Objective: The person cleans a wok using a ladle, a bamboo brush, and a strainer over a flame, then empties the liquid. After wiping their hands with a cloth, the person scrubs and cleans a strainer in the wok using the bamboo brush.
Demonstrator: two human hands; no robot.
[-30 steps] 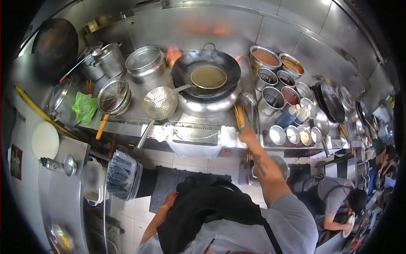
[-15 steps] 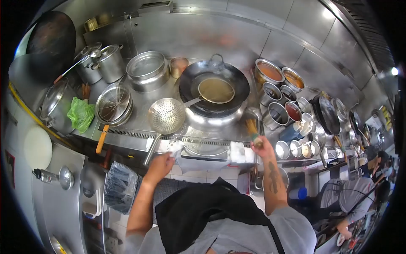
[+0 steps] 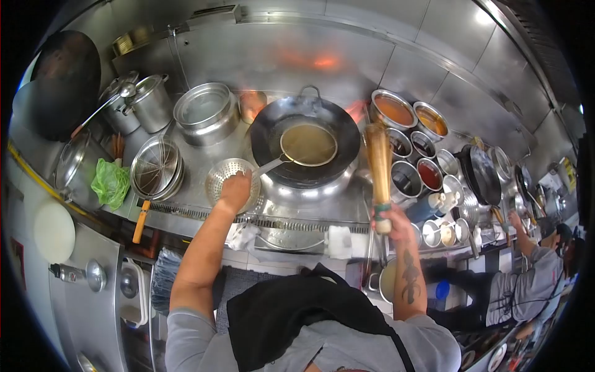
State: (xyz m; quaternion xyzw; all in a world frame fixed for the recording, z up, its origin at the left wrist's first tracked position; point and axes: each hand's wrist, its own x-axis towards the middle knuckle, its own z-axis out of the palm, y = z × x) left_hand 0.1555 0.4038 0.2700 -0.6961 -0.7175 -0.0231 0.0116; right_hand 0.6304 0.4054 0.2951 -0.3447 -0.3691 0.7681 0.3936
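Observation:
My left hand (image 3: 236,191) is closed at the end of the handle of a round strainer (image 3: 308,145). The strainer lies in the black wok (image 3: 263,124) on the burner, with brownish liquid showing inside its ring. Below that hand is a perforated metal skimmer (image 3: 218,181), partly covered by the hand. Gripped in my right hand (image 3: 394,224) is a bamboo wok brush (image 3: 379,167), held upright with its bristles up, to the right of the wok.
Left of the wok stand a steel pot (image 3: 206,115), stacked bowls with a wire skimmer (image 3: 156,170) and a green plastic bag (image 3: 111,184). Sauce containers (image 3: 394,110) crowd the right side. Folded white cloths (image 3: 339,242) lie at the front edge. Another person (image 3: 527,282) works at far right.
My left hand has moved up from the counter's front edge to the strainer's handle. My right hand has raised the brush upright. The orange glow behind the wok is brighter.

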